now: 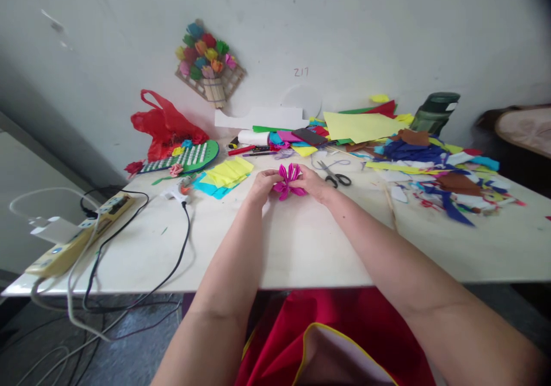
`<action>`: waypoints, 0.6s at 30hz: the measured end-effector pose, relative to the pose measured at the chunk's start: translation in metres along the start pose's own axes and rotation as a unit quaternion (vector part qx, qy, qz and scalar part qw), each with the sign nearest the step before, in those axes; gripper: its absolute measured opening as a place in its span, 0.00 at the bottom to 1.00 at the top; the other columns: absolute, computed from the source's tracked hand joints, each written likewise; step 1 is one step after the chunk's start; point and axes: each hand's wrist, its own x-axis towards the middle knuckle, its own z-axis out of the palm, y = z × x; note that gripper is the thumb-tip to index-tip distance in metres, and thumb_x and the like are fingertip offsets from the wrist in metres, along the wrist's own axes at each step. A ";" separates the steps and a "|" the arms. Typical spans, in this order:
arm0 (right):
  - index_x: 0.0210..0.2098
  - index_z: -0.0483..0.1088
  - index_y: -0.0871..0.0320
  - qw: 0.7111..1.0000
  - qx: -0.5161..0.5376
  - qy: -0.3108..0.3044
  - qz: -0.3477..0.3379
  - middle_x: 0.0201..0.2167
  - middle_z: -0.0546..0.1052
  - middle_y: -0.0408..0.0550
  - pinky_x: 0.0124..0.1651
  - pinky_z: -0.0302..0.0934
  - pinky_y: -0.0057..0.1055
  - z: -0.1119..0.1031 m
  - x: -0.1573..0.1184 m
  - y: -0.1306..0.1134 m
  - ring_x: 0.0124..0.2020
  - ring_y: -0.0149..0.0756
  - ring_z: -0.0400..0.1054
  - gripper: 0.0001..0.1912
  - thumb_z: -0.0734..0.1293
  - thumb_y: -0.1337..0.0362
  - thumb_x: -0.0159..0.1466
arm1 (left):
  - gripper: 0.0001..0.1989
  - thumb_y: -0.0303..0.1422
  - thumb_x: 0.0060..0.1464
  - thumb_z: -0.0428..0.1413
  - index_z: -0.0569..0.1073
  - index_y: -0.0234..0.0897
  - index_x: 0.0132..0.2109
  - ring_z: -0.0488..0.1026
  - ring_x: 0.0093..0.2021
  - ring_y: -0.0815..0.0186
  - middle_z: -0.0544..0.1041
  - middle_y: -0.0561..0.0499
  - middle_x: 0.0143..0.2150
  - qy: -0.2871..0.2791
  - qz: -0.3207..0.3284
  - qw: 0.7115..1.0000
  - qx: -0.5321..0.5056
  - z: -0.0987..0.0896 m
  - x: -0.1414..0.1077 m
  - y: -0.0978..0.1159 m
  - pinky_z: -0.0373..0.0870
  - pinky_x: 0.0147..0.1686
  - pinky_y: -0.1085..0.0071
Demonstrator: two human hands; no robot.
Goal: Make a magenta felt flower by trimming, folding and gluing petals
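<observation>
We record one magenta flower, grasped by the fingers of the left hand and right hand. Near the latter, we list scissors.

One head view looks forward and down, fairly near, from above and behind the grip on the pink flower.

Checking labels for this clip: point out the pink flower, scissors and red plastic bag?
Pink flower (284, 183): head view, on the petals near its middle.
Scissors (330, 174): head view, where blades meet handles.
Red plastic bag (166, 123): head view, on its crumpled body.
</observation>
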 end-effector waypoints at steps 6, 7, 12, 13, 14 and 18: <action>0.58 0.61 0.55 0.999 -0.034 0.018 0.005 0.29 0.74 0.41 0.38 0.66 0.33 -0.003 -0.001 -0.001 0.29 0.33 0.70 0.38 0.72 0.66 0.48 | 0.04 0.26 0.34 0.58 0.72 0.34 0.24 0.62 0.17 0.73 0.68 0.54 0.16 0.019 0.000 1.000 -0.010 0.000 0.000 -0.001 0.57 0.18 0.76; 0.58 0.61 0.55 0.999 -0.045 0.029 -0.007 0.32 0.75 0.43 0.39 0.66 0.33 -0.004 0.001 0.001 0.31 0.33 0.70 0.38 0.72 0.64 0.48 | 0.03 0.26 0.34 0.58 0.72 0.34 0.24 0.61 0.16 0.73 0.68 0.54 0.16 0.023 0.000 1.000 -0.012 0.000 0.000 -0.001 0.57 0.18 0.76; 0.47 0.71 0.55 0.973 -0.145 0.106 -0.148 0.51 0.71 0.52 0.46 0.65 0.38 -0.006 0.009 0.004 0.39 0.36 0.69 0.24 0.71 0.64 0.49 | 0.03 0.27 0.37 0.59 0.72 0.34 0.24 0.61 0.16 0.74 0.68 0.55 0.16 0.045 0.005 0.999 -0.007 0.001 0.001 -0.001 0.57 0.18 0.76; 0.43 0.73 0.55 0.963 -0.165 0.110 -0.180 0.53 0.70 0.52 0.46 0.65 0.39 -0.006 0.009 0.003 0.42 0.38 0.69 0.19 0.70 0.65 0.50 | 0.04 0.27 0.37 0.60 0.72 0.34 0.24 0.62 0.15 0.74 0.68 0.55 0.16 0.048 0.004 0.999 -0.002 0.001 0.001 -0.001 0.57 0.18 0.76; 0.39 0.74 0.55 0.955 -0.182 0.110 -0.208 0.53 0.69 0.53 0.46 0.65 0.39 -0.006 0.009 0.002 0.46 0.40 0.68 0.15 0.69 0.66 0.51 | 0.04 0.27 0.37 0.60 0.72 0.34 0.24 0.62 0.15 0.74 0.68 0.55 0.16 0.051 0.004 0.999 0.003 0.002 0.002 -0.002 0.57 0.18 0.76; 0.31 0.75 0.55 0.933 -0.231 0.099 -0.256 0.53 0.70 0.52 0.49 0.64 0.41 -0.003 0.005 -0.002 0.54 0.44 0.65 0.06 0.67 0.68 0.53 | 0.03 0.27 0.38 0.60 0.73 0.34 0.25 0.62 0.15 0.74 0.68 0.55 0.15 0.053 0.007 0.998 0.025 0.001 0.004 -0.005 0.56 0.17 0.76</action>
